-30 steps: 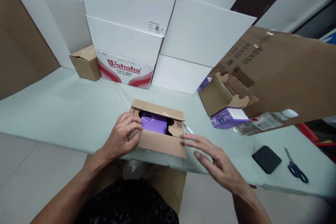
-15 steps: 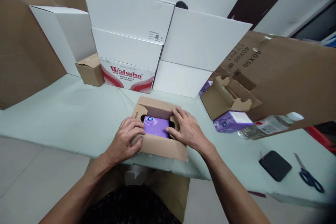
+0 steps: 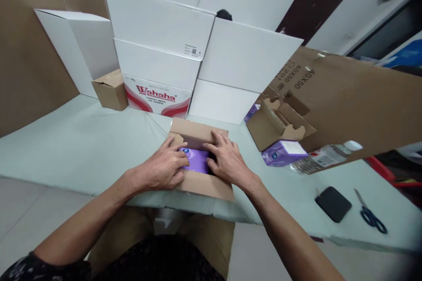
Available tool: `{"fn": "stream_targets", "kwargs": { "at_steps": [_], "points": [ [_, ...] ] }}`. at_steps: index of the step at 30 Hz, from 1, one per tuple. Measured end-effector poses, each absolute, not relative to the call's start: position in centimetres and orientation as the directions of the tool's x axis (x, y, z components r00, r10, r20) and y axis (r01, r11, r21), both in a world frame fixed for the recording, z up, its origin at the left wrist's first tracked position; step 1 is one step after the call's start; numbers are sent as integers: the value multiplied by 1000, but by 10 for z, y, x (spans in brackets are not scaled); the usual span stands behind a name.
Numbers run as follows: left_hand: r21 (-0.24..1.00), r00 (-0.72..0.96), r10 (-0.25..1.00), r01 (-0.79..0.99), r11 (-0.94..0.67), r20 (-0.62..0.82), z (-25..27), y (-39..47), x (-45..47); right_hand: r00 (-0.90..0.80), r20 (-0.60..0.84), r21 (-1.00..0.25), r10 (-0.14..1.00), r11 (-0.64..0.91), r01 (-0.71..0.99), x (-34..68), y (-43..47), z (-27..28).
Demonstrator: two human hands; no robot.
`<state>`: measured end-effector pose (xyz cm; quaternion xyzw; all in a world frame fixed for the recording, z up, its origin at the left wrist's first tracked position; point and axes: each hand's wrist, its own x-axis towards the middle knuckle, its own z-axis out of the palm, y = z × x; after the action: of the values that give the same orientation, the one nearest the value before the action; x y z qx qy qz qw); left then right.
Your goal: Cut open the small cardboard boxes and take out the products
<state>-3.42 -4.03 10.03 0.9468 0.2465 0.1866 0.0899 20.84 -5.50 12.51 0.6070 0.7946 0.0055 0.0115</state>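
A small open cardboard box (image 3: 206, 185) rests near the table's front edge, with its long front and back flaps spread outward. Inside lies a purple pack (image 3: 197, 161) with a small blue logo, partly covered by my fingers. My left hand (image 3: 169, 165) lies across the box's left side flap, fingers stretched over the pack's left end. On the opposite side my right hand (image 3: 227, 158) has its fingers spread over the right side flap, fingertips reaching into the opening. That right flap is mostly hidden under the hand.
Tall white cartons (image 3: 158, 24) stand along the back, beside a small closed brown box (image 3: 111, 91). To the right are another open cardboard box (image 3: 267, 127), a purple pack (image 3: 284, 153), a plastic bottle (image 3: 325, 158), a black flat object (image 3: 333, 204) and scissors (image 3: 371, 215).
My left hand has moved from the box's left edge inward over the side flap and pack. The right fingers have bent further inward over the right flap. The view has shifted slightly.
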Motion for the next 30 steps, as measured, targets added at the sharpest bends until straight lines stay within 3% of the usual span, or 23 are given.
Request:
{"fn": "stream_targets", "kwargs": {
  "at_steps": [3,7,11,16,19,22,24,27,30],
  "points": [
    [150,788,530,510,-847,313,102,-38,-32,-300,36,88,953,296,951,206,-59,133],
    [42,662,587,647,-762,466,99,-40,-44,-232,148,62,961,225,972,219,-71,147],
    [163,427,700,778,-607,572,83,-47,-63,-101,190,-191,977,137,972,253,-88,148],
    [396,257,813,772,-498,522,53,-58,-69,70,97,-633,993,7,774,291,-99,112],
    [440,232,854,776,-451,467,46,-62,-66,123,62,-709,990,-43,704,296,-102,85],
    [451,232,874,783,-429,428,46,-63,-65,83,14,-671,996,-52,740,297,-105,77],
    [450,240,877,783,-429,417,48,-63,-64,24,1,-579,1000,-19,815,299,-107,84],
    [439,252,874,786,-436,416,49,-62,-63,-82,76,-270,994,99,958,297,-104,104],
    [423,257,872,794,-437,417,51,-63,-61,-235,138,68,962,228,971,284,-94,122]
  ]
}}
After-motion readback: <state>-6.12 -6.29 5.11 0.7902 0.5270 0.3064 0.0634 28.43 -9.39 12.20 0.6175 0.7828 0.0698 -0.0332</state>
